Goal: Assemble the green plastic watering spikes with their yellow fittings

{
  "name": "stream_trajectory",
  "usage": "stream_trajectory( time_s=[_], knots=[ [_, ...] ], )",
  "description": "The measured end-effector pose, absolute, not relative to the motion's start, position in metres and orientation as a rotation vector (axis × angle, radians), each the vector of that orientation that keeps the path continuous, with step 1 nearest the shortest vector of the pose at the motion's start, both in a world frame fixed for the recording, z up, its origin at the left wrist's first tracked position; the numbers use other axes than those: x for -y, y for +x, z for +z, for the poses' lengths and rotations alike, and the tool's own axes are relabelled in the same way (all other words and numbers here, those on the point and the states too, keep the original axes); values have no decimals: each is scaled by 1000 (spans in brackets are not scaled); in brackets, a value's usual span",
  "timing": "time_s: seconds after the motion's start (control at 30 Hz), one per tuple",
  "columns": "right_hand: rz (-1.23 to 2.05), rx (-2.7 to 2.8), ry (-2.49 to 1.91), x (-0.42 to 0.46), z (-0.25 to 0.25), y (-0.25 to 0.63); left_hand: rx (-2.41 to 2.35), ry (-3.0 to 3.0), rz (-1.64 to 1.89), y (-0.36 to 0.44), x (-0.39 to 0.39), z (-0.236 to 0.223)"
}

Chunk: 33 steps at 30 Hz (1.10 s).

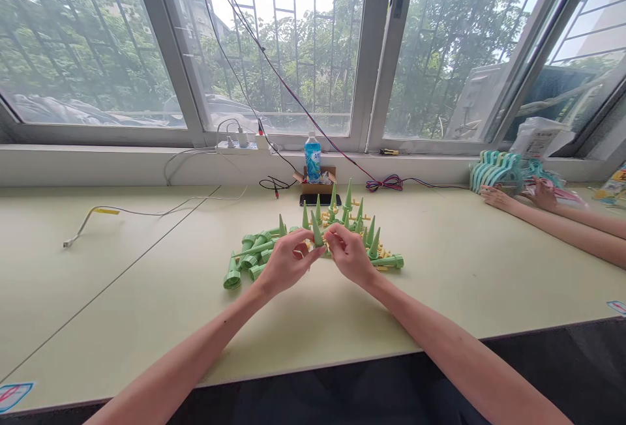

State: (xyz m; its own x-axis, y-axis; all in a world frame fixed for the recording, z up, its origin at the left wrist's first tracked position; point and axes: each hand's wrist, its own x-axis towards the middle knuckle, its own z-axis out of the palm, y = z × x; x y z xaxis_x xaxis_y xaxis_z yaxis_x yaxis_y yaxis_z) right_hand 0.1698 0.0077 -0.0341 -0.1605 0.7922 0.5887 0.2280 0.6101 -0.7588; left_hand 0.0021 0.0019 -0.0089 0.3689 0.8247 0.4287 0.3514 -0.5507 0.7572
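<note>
"Head view: able to read any labels?"

"Barely. On the blue bottle (312, 163), a pale label (316, 157) with lettering too small to make out. Along the near edge of the table (147, 321), stickers (15, 396) with blue borders and red marks, not legible as words."

"And with the left hand (288, 259)?"

"Clamped by thumb and fingers on a green cone (317, 229), tilted slightly, point up, between both hands and in front of the heap (263, 242)."

"With the right hand (349, 253)?"

"Fingertips drawn together just beside the cone; impossible to tell whether closed around some small piece."

"Made of what, shaped how?"

"Smooth green plastic by the look, tapered to a narrow tip. Toward the right of the heap, upright spikes (375, 246); toward the left, pieces with ribbed round caps (231, 280), mostly lying down. Among the spikes, small yellow pieces (384, 251), some T-shaped."

"And beyond?"

"By the bottle, an open-flapped cardboard box (317, 188). Far right, turquoise hangers (495, 169), touched by another person's hand (499, 197)."
</note>
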Motion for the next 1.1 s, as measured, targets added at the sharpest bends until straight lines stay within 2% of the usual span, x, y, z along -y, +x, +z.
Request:
stream_trajectory(
  time_s=[0.47,0.77,1.1],
  knots=[
    [623,1699,-868,-7,-34,169,-1053,2309,1250,2,-3,-13],
    [583,1683,-892,-7,-34,170,-1095,1887,1046,5,-2,-9],
    [513,1659,-908,-8,-35,172,-929,1409,871,4,-4,-6]
  ],
)
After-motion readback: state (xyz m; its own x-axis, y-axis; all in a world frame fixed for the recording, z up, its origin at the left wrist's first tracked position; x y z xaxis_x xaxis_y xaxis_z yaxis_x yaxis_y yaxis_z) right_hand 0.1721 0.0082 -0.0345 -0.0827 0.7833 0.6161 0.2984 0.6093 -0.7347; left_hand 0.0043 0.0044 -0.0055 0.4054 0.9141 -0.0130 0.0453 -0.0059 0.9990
